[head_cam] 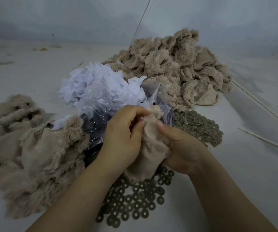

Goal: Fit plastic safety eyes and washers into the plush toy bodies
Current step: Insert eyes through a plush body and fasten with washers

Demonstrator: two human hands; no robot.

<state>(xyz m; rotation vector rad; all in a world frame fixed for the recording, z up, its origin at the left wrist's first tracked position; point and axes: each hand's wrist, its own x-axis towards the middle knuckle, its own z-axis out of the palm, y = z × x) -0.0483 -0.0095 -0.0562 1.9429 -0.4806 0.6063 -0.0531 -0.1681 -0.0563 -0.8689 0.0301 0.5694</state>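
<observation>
**Both hands working one plush body above the washers**

Nearest to me, the loose washers (pixel 135 203) are lying scattered on the pale work surface (pixel 235 190), just under my forearms, with a denser heap of washers (pixel 198 126) sitting further back on the right. Above them I am holding a beige plush body (pixel 149 148) inside out, its smooth backing facing me and a tuft of fur showing at the top. My left hand (pixel 123 133) is curling its fingers round the upper edge of the fabric, pinching it near the tuft. My right hand (pixel 183 151) is gripping the same piece from the right side, thumb pressing on the backing. I cannot tell whether an eye or washer is sitting between the fingers.

Just behind my hands a clear plastic bag (pixel 101 104) is holding dark pieces, too blurred for me to name, with crumpled white scraps (pixel 94 81) piling over it. A pile of plush bodies (pixel 26 148) is lying at the left, some showing dark eyes, and a bigger heap of plush (pixel 176 64) is sitting at the back right.
</observation>
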